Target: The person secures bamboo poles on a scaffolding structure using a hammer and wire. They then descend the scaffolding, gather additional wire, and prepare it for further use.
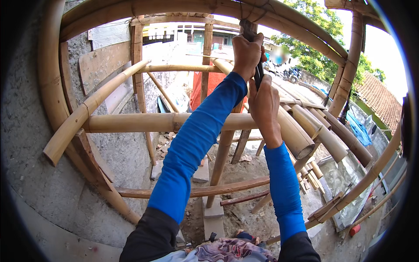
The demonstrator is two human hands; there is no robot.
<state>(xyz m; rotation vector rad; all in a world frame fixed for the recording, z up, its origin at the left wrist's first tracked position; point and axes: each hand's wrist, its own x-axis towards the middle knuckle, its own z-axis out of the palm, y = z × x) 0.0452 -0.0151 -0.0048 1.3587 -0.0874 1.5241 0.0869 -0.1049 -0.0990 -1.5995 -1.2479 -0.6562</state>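
Both my arms reach up in blue sleeves toward a thick bamboo beam (183,7) overhead. My left hand (247,53) is closed around the upper part of a dark pair of pliers (248,29). Just below it, my right hand (266,102) grips the lower handle end. The head of the pliers points up at a thin dark wire tie (257,9) hanging from the beam. My fingers hide the middle of the tool, and whether its jaws hold the wire I cannot tell.
A horizontal bamboo pole (135,123) crosses in front of me, with a slanted pole (96,109) over its left end. Cut bamboo lengths (297,133) lie at right. A rough grey wall (115,153) stands left. Below are concrete blocks (214,225) and a curved wooden bar (196,191).
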